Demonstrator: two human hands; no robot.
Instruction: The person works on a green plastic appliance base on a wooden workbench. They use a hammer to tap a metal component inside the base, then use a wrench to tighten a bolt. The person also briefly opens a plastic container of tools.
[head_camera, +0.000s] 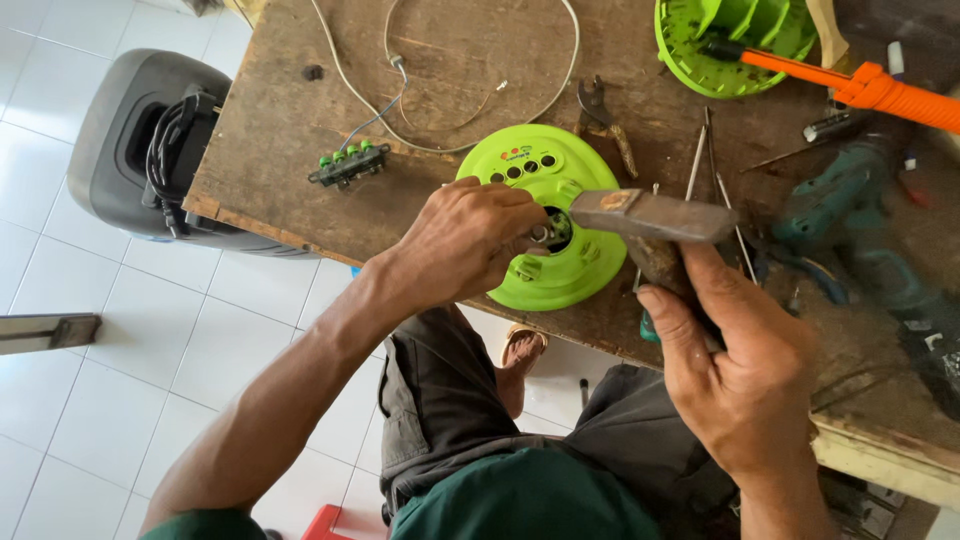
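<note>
Now the left hand (465, 240) is curled, fingertips pinching a small metal part (542, 233) at the hub of the green round cover (540, 180), which overhangs the workbench's (280, 120) near edge. A hammer (650, 215) is gripped by the closed right hand (745, 370), its head held level just beside that part.
</note>
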